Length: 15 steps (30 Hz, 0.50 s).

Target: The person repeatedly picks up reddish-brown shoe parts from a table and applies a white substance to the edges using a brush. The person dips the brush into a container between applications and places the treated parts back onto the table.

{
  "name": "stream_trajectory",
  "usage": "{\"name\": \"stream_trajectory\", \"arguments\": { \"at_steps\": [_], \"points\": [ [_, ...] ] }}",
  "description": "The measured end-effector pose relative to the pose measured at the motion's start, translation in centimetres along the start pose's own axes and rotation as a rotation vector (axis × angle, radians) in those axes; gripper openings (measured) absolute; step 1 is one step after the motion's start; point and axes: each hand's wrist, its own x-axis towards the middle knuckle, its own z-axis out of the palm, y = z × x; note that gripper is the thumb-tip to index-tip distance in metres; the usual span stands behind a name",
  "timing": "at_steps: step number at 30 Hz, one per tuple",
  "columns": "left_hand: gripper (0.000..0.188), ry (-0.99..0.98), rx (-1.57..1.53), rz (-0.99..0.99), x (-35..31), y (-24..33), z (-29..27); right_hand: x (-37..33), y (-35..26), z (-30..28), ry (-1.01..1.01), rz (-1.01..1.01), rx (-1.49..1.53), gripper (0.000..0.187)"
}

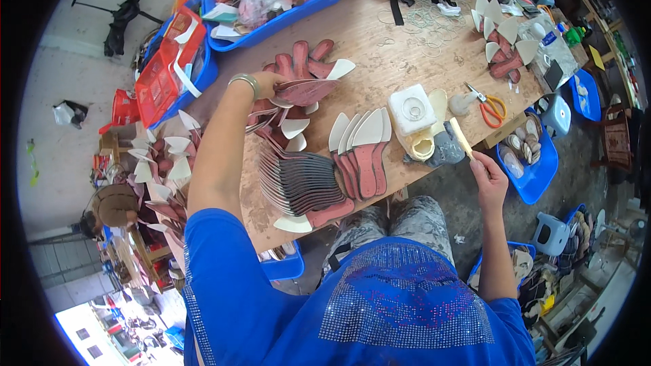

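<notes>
My left hand (266,86) reaches across the table and is closed on a red shoe insole (308,91) at the top of a loose pile. Several red insoles with white tips (369,152) lie side by side nearer me. A tight fanned row of dark-edged insoles (305,179) rests beside them. My right hand (489,176) grips the pale handle of a brush (461,137) at the table's near edge. The brush's far end is beside a dark grey cloth (444,147) and a crusted cream pot (421,146). Its bristles cannot be made out clearly.
A white block-shaped container (411,108) stands behind the pot, with orange-handled scissors (493,110) to its right. More insoles (505,47) lie at the far right. Blue bins (285,17) line the far left edge, and another blue bin (542,169) sits below right.
</notes>
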Motion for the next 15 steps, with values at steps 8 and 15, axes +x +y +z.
{"name": "stream_trajectory", "arguments": {
  "at_steps": [8, 15],
  "points": [
    [0.076, -0.217, 0.101, 0.010, 0.0, -1.6, -1.9, -2.1, 1.4, 0.4, 0.059, 0.065, 0.046, 0.022],
    [0.075, -0.104, 0.324, 0.072, -2.1, 1.5, -1.3, -2.4, 0.8, 1.7, 0.063, 0.040, 0.044, 0.023]
  ]
}}
